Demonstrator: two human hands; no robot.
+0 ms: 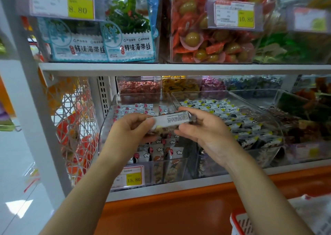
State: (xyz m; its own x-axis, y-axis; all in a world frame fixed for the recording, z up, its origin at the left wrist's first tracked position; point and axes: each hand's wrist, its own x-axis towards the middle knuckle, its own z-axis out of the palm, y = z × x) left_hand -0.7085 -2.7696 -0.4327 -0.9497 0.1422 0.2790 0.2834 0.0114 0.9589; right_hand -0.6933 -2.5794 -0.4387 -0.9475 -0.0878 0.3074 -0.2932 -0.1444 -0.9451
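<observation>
Clear bin (106, 127) of sweets (158, 152) sits under left hand (130, 128) and right hand (206, 133) gripping packet (172, 119).

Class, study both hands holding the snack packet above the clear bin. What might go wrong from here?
1. The left hand and right hand grip the snack packet only at its ends; it may slip and fall.
2. The bin of black-and-yellow packets stands right beside the clear bin; the packet might land in the wrong one.

left hand (130, 130), right hand (206, 130) raised close together, fingers curled pinching, forearms extended
</observation>
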